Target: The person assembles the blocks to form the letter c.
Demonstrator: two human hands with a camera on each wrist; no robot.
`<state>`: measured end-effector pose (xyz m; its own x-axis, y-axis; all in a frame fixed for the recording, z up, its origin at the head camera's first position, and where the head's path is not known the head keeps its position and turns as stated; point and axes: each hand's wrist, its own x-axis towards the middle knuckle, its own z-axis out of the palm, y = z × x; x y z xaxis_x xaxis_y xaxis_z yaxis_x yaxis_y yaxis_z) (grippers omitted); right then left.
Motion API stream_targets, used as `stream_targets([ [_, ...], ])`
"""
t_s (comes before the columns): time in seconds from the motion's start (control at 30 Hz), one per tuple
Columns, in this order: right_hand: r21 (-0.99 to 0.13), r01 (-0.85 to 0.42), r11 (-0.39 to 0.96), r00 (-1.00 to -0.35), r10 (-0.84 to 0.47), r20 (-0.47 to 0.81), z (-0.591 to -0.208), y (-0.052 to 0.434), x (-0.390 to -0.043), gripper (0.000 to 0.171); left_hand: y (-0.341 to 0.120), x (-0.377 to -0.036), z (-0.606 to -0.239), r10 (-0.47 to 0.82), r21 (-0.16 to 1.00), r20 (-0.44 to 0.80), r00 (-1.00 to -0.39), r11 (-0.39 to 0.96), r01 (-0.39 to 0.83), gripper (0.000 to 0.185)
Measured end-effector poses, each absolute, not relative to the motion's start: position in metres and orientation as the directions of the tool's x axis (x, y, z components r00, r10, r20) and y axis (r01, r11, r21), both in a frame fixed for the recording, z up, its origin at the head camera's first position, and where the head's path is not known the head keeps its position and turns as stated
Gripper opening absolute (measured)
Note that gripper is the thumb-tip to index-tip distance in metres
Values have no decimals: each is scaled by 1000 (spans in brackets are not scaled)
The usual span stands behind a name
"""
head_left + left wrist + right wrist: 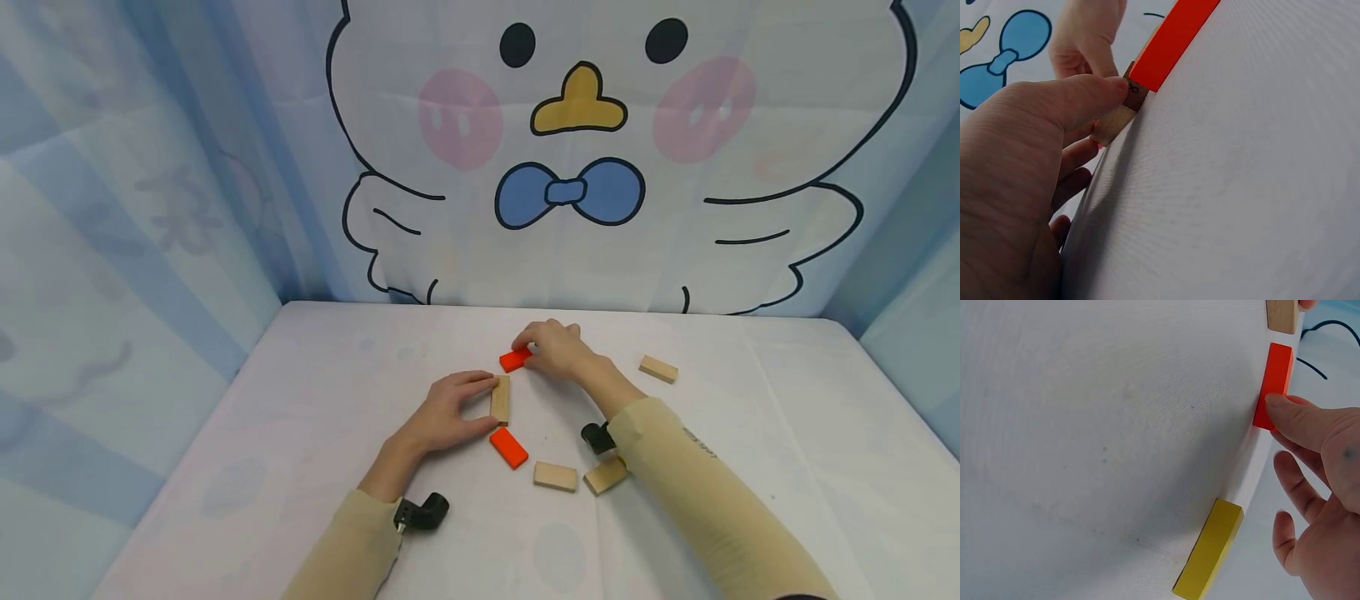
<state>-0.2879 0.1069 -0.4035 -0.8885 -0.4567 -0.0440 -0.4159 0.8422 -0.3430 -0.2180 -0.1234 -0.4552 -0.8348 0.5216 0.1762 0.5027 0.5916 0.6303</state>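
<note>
My left hand holds an upright-standing light wooden block by its ends, thumb at the near end and fingers at the far end. In the left wrist view the thumb presses a dark, marked patch of that block. Just beyond it, my right hand pinches a red block between thumb and fingers; the right wrist view shows this red block on edge, apart from the wooden one. A second red block stands slantwise close to the left thumb.
Two wooden blocks continue the curve at the near side, one partly behind the right sleeve. Another wooden block stands at the right; the right wrist view shows a yellow-faced block. A patterned curtain hangs behind the white-covered table.
</note>
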Motion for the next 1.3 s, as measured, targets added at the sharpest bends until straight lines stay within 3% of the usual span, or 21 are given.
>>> stream_targets([
  [0.4,-402,-409,820,-889,-457,-27,-398,119,-289,36,-123,-219,-457,524,624,173,-834,597,504,58],
  [0.87,-439,-292,850,-937,-346,-48,-388,172,-281,34,-124,-220,-458,528,609,175,-831,605,513,58],
  [1.3,-374,-335,865,-912,-397,-101,-397,184,-274,29,-123,-219,-457,526,620,175,-832,597,508,58],
])
